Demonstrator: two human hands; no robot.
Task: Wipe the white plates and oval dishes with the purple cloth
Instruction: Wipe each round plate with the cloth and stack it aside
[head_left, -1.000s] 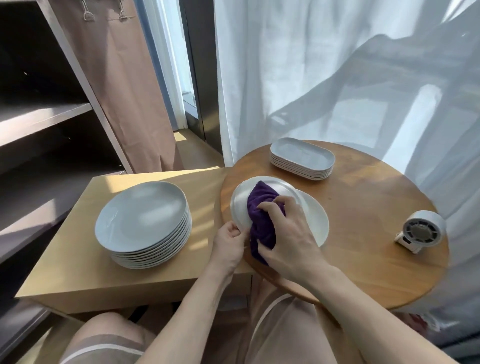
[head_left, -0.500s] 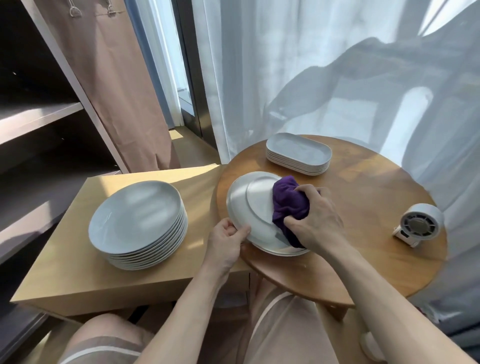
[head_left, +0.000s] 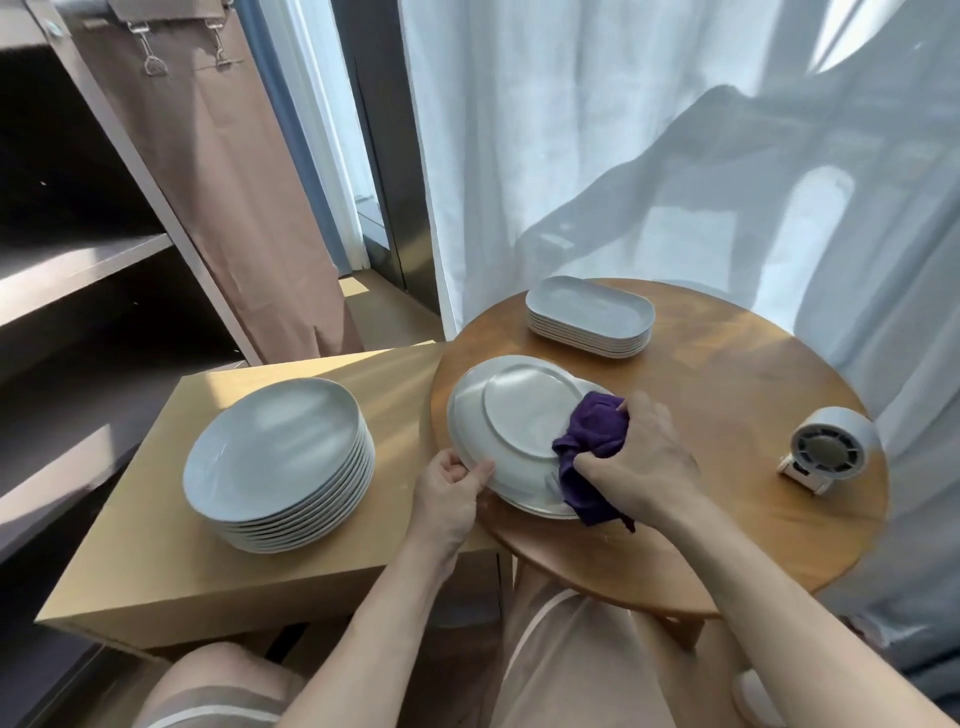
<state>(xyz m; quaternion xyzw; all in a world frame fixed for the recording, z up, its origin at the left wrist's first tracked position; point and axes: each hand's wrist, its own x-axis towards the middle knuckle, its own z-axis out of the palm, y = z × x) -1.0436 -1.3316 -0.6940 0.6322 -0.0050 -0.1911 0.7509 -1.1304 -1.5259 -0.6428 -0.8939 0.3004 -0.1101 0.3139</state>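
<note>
A white plate (head_left: 511, 415) is turned underside up and tilted, over another plate on the round wooden table (head_left: 737, 415). My left hand (head_left: 451, 493) pinches the tilted plate's near-left rim. My right hand (head_left: 641, 460) grips the bunched purple cloth (head_left: 589, 447) and presses it on the plate's right side. A stack of several white plates (head_left: 275, 457) stands on the square wooden table at the left. Several stacked oval dishes (head_left: 589, 317) sit at the back of the round table.
A small white fan (head_left: 828, 449) stands near the round table's right edge. The square table (head_left: 135, 561) touches the round one on the left. White curtains hang behind, dark shelves on the left. My knees are below the tables.
The cloth and my right hand slid from the plate's left to its right side, and the plate's underside now shows. My left hand kept its hold on the rim.
</note>
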